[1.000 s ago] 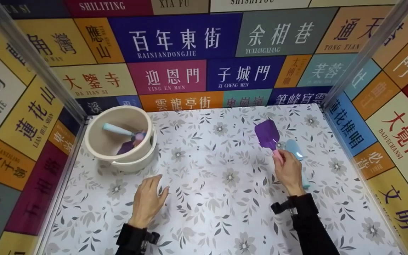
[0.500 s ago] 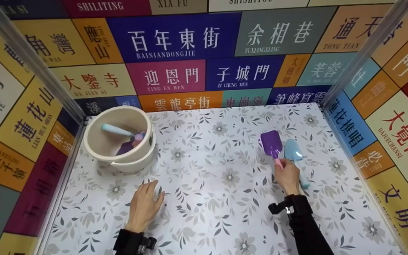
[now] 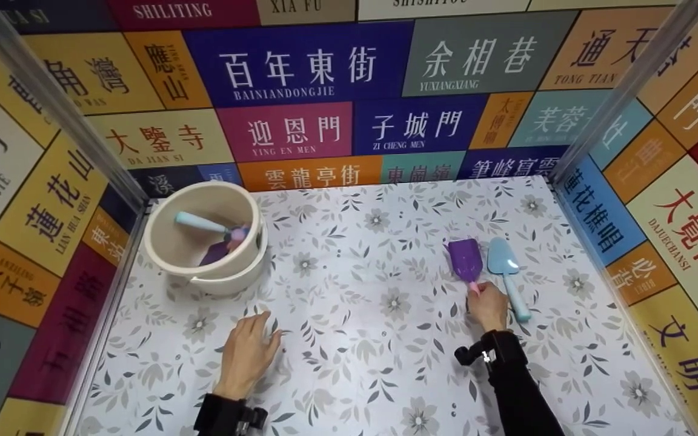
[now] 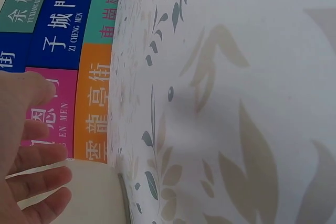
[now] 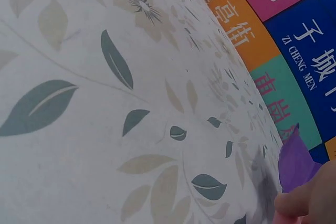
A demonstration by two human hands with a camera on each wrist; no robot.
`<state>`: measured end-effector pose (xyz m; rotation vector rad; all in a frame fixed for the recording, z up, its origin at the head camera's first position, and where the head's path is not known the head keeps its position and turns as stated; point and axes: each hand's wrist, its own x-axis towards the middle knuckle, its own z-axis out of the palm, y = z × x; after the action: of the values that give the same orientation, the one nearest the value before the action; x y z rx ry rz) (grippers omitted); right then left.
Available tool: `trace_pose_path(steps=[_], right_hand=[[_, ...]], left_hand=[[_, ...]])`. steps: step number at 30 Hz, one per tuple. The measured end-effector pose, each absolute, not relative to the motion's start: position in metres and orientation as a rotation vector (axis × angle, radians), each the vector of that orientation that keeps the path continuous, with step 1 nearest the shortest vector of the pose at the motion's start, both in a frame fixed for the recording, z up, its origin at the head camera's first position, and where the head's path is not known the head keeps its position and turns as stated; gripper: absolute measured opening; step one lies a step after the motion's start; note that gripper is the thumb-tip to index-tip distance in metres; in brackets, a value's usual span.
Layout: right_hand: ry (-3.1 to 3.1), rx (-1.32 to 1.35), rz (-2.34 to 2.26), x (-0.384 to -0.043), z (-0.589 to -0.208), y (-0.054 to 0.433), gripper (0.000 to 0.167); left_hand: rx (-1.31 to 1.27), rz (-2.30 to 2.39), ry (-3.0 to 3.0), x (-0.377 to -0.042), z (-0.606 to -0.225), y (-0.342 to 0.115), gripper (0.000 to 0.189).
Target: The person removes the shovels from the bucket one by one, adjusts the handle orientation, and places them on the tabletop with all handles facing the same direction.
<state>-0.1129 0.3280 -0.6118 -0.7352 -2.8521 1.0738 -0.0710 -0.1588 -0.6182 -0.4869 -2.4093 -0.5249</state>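
My right hand [image 3: 488, 307] grips the pink handle of a toy shovel with a purple blade [image 3: 465, 259], over the right side of the table. In the right wrist view only part of the purple blade [image 5: 296, 161] shows beyond the thumb. Just right of it lies a light blue toy trowel [image 3: 502, 257], its handle pointing toward me. My left hand [image 3: 246, 354] holds nothing; its fingers are relaxed above the table, nearest to a cream bucket [image 3: 200, 192]. Inside the bucket are a tool with a light blue handle [image 3: 200, 221] and purple and pink pieces, partly hidden.
The table [image 3: 349, 339] has a white covering with grey leaves and flowers. Panels printed with street names [image 3: 294, 63] wall it in at the back and both sides. Clear posts [image 3: 634, 91] stand at the back corners.
My right hand has moved toward me with the purple shovel, bringing its blade down beside the blue trowel, whose handle is now uncovered. My left hand has drawn back slightly.
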Motion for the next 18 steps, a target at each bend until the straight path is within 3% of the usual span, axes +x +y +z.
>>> trace_pose_path(steps=[18], right_hand=[[-2.933, -0.730, 1.024, -0.126, -0.611, 0.332, 0.041]], left_hand=[[-0.488, -0.511, -2.470, -0.068, -0.618, -0.158, 0.043]])
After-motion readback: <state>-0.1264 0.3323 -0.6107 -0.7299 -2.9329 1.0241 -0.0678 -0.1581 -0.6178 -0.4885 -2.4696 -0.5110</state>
